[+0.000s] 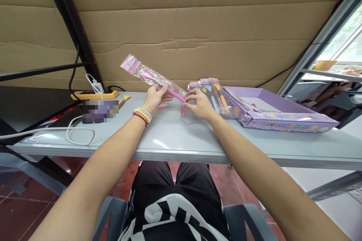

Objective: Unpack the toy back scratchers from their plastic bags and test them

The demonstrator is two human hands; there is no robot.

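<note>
My left hand (156, 98) is closed on a clear plastic sleeve with a pink slim stick (175, 94) inside, its pink printed header (130, 64) pointing up and left. My right hand (200, 104) pinches the lower right end of the same sleeved stick between thumb and fingers. Whether the stick is a pen or another tool I cannot tell. Just below the right fingers shows a short pink piece (183, 112) with clear film around it. A small pink printed piece (163, 106) lies under the left hand. Beside the right hand lie several bagged sticks (219, 99) with blue and yellow hand-shaped ends.
On the right stands an open purple box (288, 117) holding some bagged items. At left lie a blurred-out phone (98, 112), a yellow hand-ended stick (124, 99), a yellow power strip (94, 95) and a white cable (80, 143). Cardboard (192, 26) walls the table's (169, 139) back.
</note>
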